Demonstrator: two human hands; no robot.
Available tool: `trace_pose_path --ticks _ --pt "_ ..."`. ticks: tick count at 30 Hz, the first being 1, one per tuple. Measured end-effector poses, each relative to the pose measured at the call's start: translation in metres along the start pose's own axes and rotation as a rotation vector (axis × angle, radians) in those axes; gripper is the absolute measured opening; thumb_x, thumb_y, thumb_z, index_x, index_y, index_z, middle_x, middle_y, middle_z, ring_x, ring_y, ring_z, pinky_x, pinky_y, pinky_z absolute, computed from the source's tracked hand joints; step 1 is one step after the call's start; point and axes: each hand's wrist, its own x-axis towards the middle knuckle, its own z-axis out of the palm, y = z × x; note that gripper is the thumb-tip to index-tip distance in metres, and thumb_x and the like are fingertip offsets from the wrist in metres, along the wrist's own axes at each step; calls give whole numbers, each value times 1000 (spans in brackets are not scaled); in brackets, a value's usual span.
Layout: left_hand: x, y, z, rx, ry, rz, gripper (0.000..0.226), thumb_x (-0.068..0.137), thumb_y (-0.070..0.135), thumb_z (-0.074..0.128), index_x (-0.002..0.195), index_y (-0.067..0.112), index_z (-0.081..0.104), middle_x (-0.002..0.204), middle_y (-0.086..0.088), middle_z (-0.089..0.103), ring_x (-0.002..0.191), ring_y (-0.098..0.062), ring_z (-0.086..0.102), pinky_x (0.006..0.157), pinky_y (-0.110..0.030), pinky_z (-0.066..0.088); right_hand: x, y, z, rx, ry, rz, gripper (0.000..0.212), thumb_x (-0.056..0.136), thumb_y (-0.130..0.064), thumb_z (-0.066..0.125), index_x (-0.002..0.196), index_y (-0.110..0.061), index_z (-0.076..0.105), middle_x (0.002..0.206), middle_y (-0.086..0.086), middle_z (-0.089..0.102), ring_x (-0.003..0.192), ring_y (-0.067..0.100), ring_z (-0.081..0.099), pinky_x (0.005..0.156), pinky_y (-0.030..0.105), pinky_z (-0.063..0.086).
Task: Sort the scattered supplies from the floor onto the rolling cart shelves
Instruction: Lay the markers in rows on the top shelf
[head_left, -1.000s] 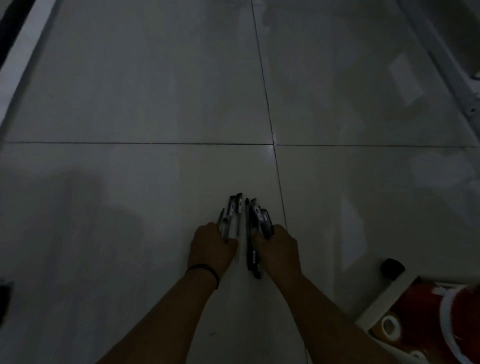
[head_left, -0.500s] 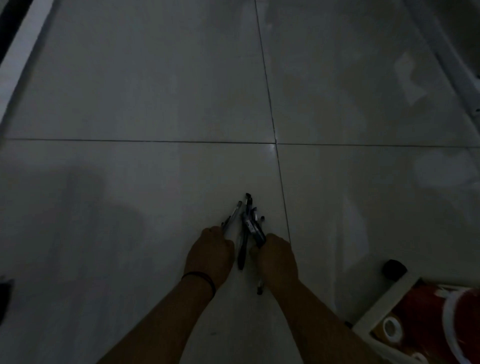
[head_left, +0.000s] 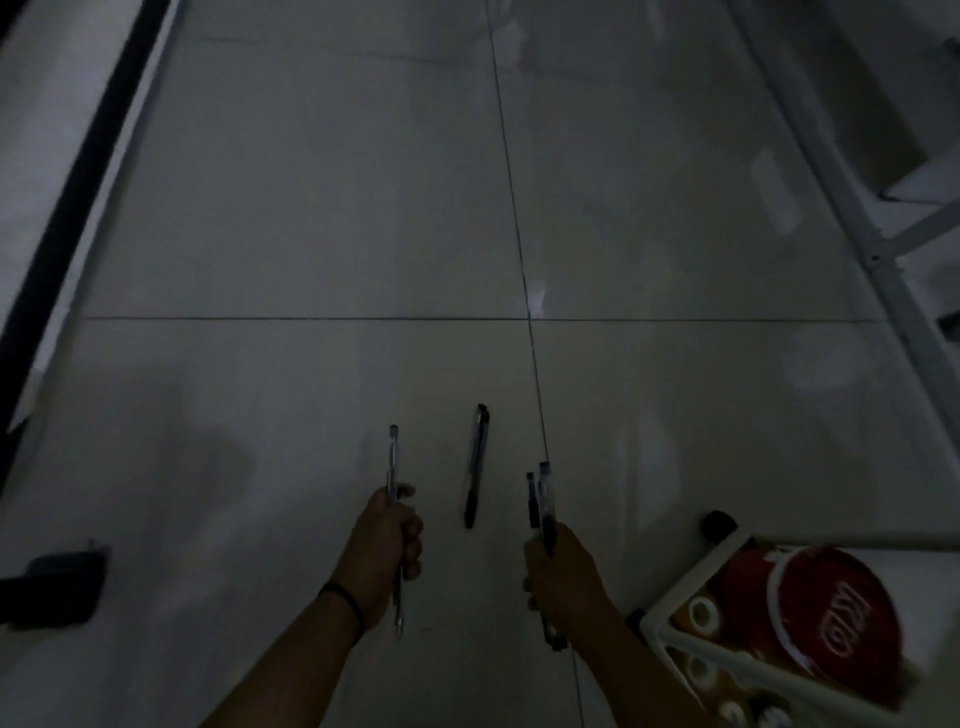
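My left hand (head_left: 387, 545) grips a clear pen (head_left: 393, 457) that points away from me, its tip showing below the fist. My right hand (head_left: 563, 577) grips a small bundle of dark pens (head_left: 542, 496), also pointing away. Between the two hands a single black pen (head_left: 477, 465) is seen against the pale tiled floor, touched by neither hand; I cannot tell whether it lies there or is falling. The white rolling cart (head_left: 691, 584) stands at the lower right, just right of my right hand. The scene is dim.
The cart's shelf holds a red round lid (head_left: 831, 623) and several tape rolls (head_left: 701, 613). One black caster (head_left: 718, 525) shows at its corner. A dark object (head_left: 49, 584) lies at the far left. A white metal frame (head_left: 872, 249) runs along the right side.
My hands were together around one bunch of pens; now they have moved apart, each holding pens. One black pen has come loose between them. The camera view has shifted.
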Motion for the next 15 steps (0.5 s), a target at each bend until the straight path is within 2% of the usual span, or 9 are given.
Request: trace_pose_path --ticks 2,5,7,11,15 --pt "-23 12 6 -62 -22 -6 20 99 27 41 104 9 50 59 -1 37 39 -8 31 39 -17 27 -28 -12 -7 144 -23 77 12 99 -19 40 106 -11 44 75 9 55 57 18 49 49 25 44" --pt "-53 35 16 -127 -69 28 33 97 43 42 85 13 49 54 2 37 39 -8 30 40 -19 26 -66 -29 -17 235 -28 31 15 98 -16 40 112 -9 43 74 7 51 55 17 47 46 26 42" --pt "-73 50 23 -183 -107 55 28 99 33 42 76 17 40 56 2 36 42 -10 31 39 -20 28 -88 -38 -24 215 -5 -46 14 98 -14 40 112 -11 43 73 5 49 57 14 45 48 26 43" --pt "-117 80 36 -246 -198 142 17 101 12 38 85 17 40 65 -2 40 52 -15 35 46 -26 34 -134 -58 -39 170 25 -191 6 97 -17 38 101 -19 42 71 3 49 59 14 47 51 25 45" --pt "-168 105 47 -310 -259 255 21 99 9 36 81 19 41 54 2 39 39 -10 30 38 -17 28 -190 -71 -57 248 46 -242 11 97 -17 39 88 -16 45 70 7 50 55 16 48 50 25 45"
